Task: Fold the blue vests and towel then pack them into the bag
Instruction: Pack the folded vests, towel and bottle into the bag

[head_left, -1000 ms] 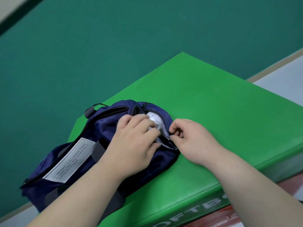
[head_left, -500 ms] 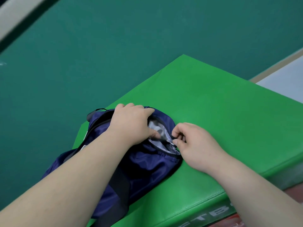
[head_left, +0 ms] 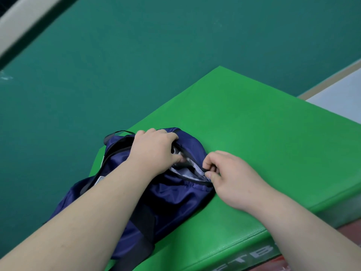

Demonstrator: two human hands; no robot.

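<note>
I have a thick, bright green padded mat point(head_left: 263, 153) carrying everything, its flat top tilted cornerwise across my view, with teal floor point(head_left: 136, 65) beyond and to the left of it. White letters run along its near side face, but the frame edge cuts them off and I cannot read the word. A dark blue bag point(head_left: 172, 198) lies directly on the mat's left corner, its other end hanging past the left edge.

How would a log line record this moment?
left hand: grips bag | right hand: pinches zipper pull | bag: partly open, on green mat | grey cloth inside
</note>
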